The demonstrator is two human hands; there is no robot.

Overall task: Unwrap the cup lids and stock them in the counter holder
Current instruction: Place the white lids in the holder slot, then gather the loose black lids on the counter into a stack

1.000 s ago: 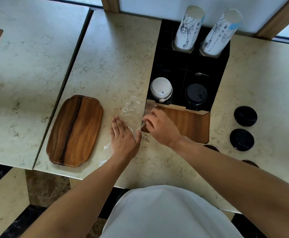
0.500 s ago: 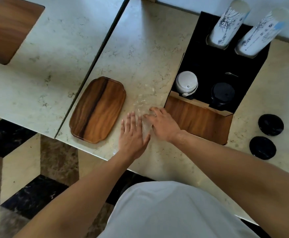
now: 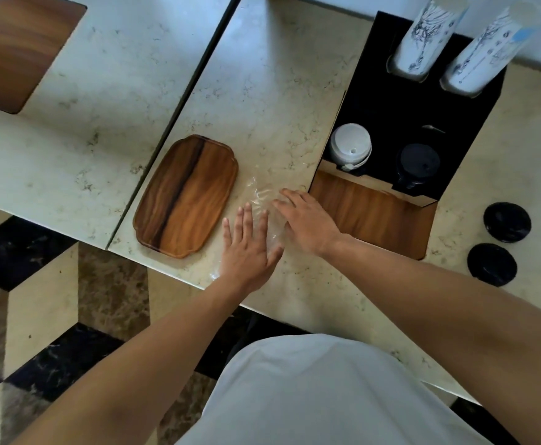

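Observation:
A clear plastic wrapper (image 3: 260,200) lies flat on the marble counter between a wooden tray and the black counter holder (image 3: 371,101). My left hand (image 3: 248,248) presses flat on the wrapper with fingers spread. My right hand (image 3: 307,220) rests palm down on the wrapper's right side, fingers apart. In the holder's front slots stand a stack of white lids (image 3: 351,147) and a stack of black lids (image 3: 418,163). Two loose black lids (image 3: 507,222) (image 3: 492,264) lie on the counter to the right.
A wooden tray (image 3: 187,195) sits left of my hands near the counter's front edge. Two printed cup stacks (image 3: 423,33) (image 3: 484,49) stand in the holder's back slots. A wooden panel (image 3: 371,213) fronts the holder. A seam (image 3: 179,101) divides the counter slabs.
My right hand left the holder's wooden edge and moved left onto the wrapper. Both hands now lie flat on the plastic. The view shifted left.

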